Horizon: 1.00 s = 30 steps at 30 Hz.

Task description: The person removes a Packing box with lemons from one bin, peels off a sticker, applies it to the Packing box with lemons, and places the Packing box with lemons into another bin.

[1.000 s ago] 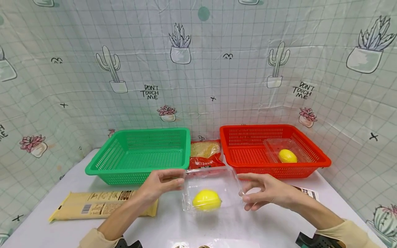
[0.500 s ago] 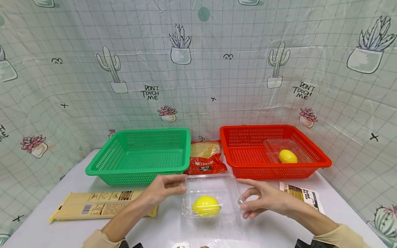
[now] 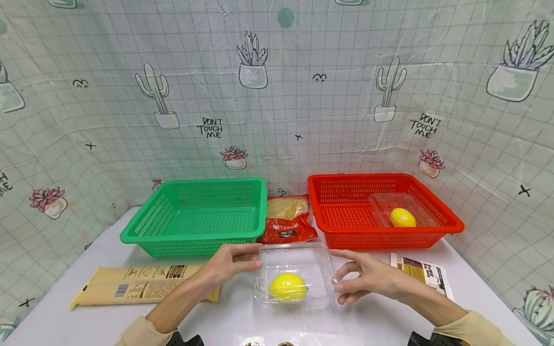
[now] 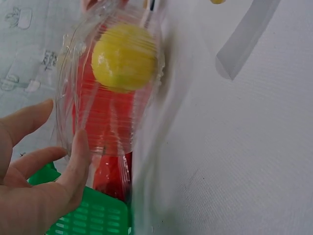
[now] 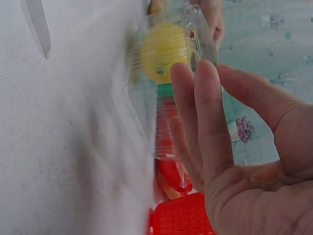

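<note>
In the head view a clear plastic box [image 3: 318,283] with a yellow lemon [image 3: 287,287] in it sits low over the white table, between both hands. My left hand [image 3: 227,259] grips its left side, index finger and thumb at the edge. On the opposite side my right hand [image 3: 368,274] holds the edge near the thumb and fingertips. The left wrist view shows the lemon [image 4: 124,58] through the ribbed plastic, fingertips [image 4: 80,139] overlapping the box wall. Fingers [image 5: 212,122] of the right hand lie fairly straight along the box in the right wrist view.
A green basket [image 3: 192,238] stands back left. In the red basket [image 3: 346,230], back right, another clear box [image 3: 383,204] holds a second lemon [image 3: 402,217]. A red food packet [image 3: 287,229] lies between them. There is a long beige packet [image 3: 143,288] at left and a printed packet [image 3: 421,274] at right.
Both hands have lowered the box with the lemon slightly toward me from a second ago. Over the last half second it has barely moved.
</note>
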Tool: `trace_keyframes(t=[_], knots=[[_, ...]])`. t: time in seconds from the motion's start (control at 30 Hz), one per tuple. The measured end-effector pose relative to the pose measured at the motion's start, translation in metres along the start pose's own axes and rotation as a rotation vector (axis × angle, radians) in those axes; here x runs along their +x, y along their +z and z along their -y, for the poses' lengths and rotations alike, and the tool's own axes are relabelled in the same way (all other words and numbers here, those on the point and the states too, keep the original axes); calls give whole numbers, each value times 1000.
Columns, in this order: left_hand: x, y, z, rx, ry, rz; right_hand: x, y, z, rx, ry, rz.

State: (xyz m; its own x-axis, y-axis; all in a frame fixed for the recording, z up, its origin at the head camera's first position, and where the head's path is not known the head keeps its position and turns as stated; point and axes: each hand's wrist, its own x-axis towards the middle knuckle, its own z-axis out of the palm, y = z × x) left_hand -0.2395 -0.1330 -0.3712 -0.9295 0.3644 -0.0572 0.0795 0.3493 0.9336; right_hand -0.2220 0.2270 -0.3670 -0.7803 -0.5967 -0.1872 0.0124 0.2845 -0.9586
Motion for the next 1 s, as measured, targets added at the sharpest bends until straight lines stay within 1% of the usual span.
trace_keyframes(t=[0.17,0.3,0.67,0.83,0.93,1.0], knots=[[2,0,0,4,-8,7,2,-1,-2,-6,14,-2],[3,0,1,30,-6,8,4,-1,-3,-13,18,-1],[4,1,6,70,46,25,5,0,-4,-5,38,-11],[4,1,8,83,59,19,6,0,-5,1,29,-9],[3,1,8,103,70,20,5,1,-4,-16,20,-25],[2,0,7,113,79,28,4,1,-2,-52,16,-50]])
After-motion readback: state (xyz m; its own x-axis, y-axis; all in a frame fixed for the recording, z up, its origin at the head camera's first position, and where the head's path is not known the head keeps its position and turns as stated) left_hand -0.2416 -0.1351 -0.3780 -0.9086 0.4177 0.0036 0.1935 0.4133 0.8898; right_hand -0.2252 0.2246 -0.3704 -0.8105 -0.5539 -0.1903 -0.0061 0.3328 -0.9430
